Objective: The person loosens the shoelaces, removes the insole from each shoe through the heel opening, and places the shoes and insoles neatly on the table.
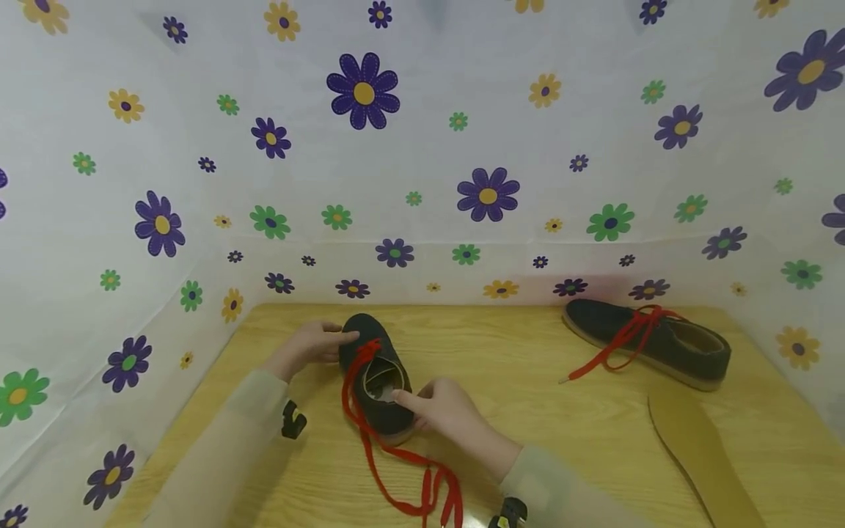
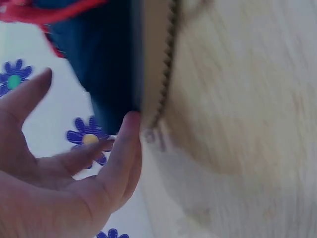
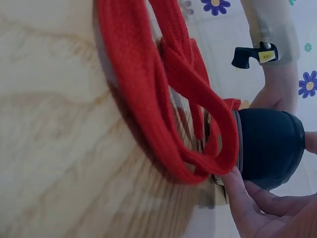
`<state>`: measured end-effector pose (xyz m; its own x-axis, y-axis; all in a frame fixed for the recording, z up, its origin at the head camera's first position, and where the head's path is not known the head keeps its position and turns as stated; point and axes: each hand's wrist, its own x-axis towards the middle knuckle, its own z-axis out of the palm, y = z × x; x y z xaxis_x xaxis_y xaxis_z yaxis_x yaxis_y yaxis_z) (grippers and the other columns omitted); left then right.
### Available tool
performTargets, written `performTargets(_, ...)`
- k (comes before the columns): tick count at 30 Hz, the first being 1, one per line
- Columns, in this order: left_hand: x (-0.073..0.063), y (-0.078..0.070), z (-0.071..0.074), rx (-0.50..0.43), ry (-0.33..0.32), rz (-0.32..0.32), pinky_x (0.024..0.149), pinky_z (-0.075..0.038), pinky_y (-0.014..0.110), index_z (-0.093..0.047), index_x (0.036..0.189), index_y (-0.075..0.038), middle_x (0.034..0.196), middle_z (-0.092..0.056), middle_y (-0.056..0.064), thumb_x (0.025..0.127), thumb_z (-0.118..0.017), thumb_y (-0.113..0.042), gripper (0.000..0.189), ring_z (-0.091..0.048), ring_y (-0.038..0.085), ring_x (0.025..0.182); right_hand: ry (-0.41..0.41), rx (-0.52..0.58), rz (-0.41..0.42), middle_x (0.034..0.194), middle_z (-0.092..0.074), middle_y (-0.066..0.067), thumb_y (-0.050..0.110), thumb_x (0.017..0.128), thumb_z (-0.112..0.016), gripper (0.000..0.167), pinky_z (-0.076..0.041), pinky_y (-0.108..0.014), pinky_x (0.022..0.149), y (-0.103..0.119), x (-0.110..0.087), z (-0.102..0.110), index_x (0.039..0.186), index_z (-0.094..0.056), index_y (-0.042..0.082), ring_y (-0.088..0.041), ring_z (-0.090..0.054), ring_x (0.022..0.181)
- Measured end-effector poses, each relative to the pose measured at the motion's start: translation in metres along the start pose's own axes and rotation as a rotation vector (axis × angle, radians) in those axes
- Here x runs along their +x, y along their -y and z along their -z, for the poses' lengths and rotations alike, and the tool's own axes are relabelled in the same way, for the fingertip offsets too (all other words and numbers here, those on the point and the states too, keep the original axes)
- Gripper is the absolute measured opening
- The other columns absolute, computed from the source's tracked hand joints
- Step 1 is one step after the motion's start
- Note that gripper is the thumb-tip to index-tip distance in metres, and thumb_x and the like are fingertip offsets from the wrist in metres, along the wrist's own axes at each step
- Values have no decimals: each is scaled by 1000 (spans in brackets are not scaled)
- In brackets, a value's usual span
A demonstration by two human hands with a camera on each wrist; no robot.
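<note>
A dark sneaker point(image 1: 385, 419) with long red laces point(image 1: 357, 411) lies on the table at centre left, toe pointing away from me. My left hand point(image 1: 315, 343) is at its toe, fingers fairly straight. In the left wrist view the fingertips point(image 2: 130, 124) touch the toe beside the pale sole point(image 2: 154, 54), while the thumb stands apart. At the heel, my right hand point(image 1: 455, 414) pinches the back of the shoe, thumb at the opening's rim and fingers low outside. The heel point(image 3: 270, 144) shows between thumb and fingers in the right wrist view. Inside the opening, a pale patch is visible.
A second dark shoe point(image 1: 650, 345) with a red lace tied on top lies at the back right. Nearer me on the right is a long tan insole-shaped piece point(image 1: 706, 458). Flower-printed white sheeting point(image 1: 422, 161) walls the wooden table point(image 1: 515, 352) at back and sides.
</note>
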<state>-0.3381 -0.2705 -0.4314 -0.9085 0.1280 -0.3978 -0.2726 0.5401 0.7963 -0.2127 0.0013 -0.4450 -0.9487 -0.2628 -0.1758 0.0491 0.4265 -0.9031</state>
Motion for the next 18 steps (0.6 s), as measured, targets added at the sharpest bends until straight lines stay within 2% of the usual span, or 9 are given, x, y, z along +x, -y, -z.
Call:
performTargets(3, -8, -6, 1, 27, 67, -14, 117, -47, 51, -27, 157, 21, 160, -37, 41, 104, -67, -34, 85, -50, 48, 145, -3, 16, -2, 70, -76, -13, 44, 95, -74, 48, -60, -30, 61, 1, 1, -2, 83, -78, -2, -16, -73, 60)
performTargets(7, -22, -12, -1, 195, 105, -49, 118, -45, 56, -33, 158, 15, 161, -40, 38, 99, -75, -37, 90, -55, 47, 141, -8, 41, -12, 71, -76, -14, 46, 95, -75, 50, -60, -31, 62, 0, 3, -7, 83, -79, -2, -18, -74, 62)
performTargets(10, -30, -14, -3, 293, 124, -54, 120, -41, 60, -30, 160, 13, 162, -38, 38, 94, -81, -39, 98, -50, 50, 144, -13, 43, -12, 72, -76, -13, 46, 95, -75, 49, -59, -30, 62, 1, 5, -10, 88, -80, -2, -19, -74, 62)
performTargets(14, -36, -13, -4, 301, 159, -49, 125, -30, 64, -23, 162, 13, 167, -29, 37, 91, -84, -35, 105, -32, 54, 154, -10, 24, -4, 72, -75, -11, 46, 95, -74, 48, -56, -29, 59, 5, 8, -14, 93, -80, -2, -19, -73, 62)
performTargets(18, -38, -11, -3, 283, 173, -70, 125, -29, 65, -27, 160, 14, 166, -33, 36, 89, -85, -29, 101, -33, 54, 153, 2, 19, -15, 67, -73, -9, 48, 95, -74, 50, -49, -25, 55, 8, 13, -22, 86, -79, -1, -15, -69, 59)
